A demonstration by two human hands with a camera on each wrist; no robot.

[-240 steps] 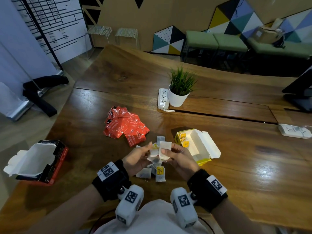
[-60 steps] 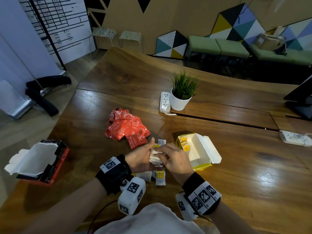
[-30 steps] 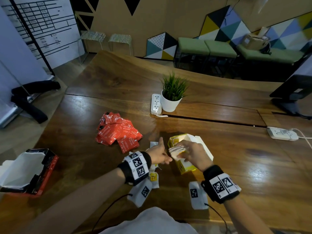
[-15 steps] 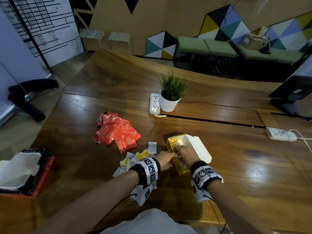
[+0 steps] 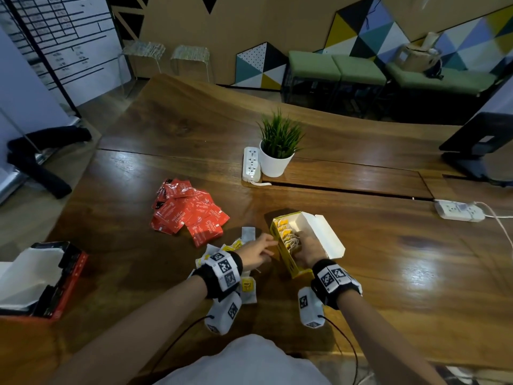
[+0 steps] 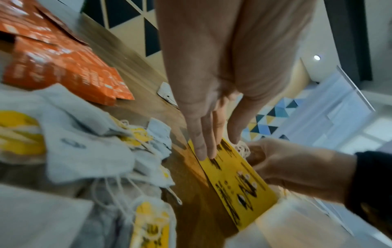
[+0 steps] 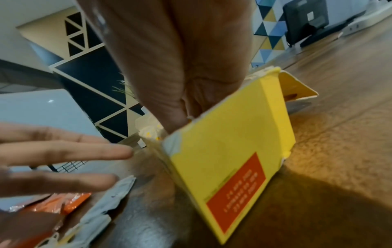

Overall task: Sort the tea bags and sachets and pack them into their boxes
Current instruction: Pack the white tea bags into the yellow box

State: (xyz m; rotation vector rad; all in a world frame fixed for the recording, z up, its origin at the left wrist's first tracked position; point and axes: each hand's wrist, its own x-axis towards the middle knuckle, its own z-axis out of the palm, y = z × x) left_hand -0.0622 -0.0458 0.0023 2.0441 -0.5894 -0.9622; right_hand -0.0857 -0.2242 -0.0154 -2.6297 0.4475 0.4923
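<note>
The open yellow tea box (image 5: 288, 259) stands on the table in front of me, its white lid (image 5: 322, 234) folded out to the right. My right hand (image 5: 304, 244) reaches down into the box and pinches a stack of tea bags (image 5: 288, 237) among those packed there; its fingertips are hidden inside the box (image 7: 229, 159). My left hand (image 5: 263, 247) lays straight fingers (image 6: 201, 147) against the box's left wall (image 6: 233, 177). Loose white tea bags (image 5: 219, 250) with yellow tags lie under my left wrist. Red sachets (image 5: 188, 211) are heaped further left.
An open red and black box (image 5: 47, 284) with a white lining sits at the table's left edge. A potted plant (image 5: 277, 151) and a power strip (image 5: 251, 163) stand behind the sachets. Another power strip (image 5: 458, 211) and a monitor foot (image 5: 472, 151) are at the right.
My right hand carried the gathered stack of tea bags from in front of me into the yellow box. My left hand let go of the stack and moved to the box's side.
</note>
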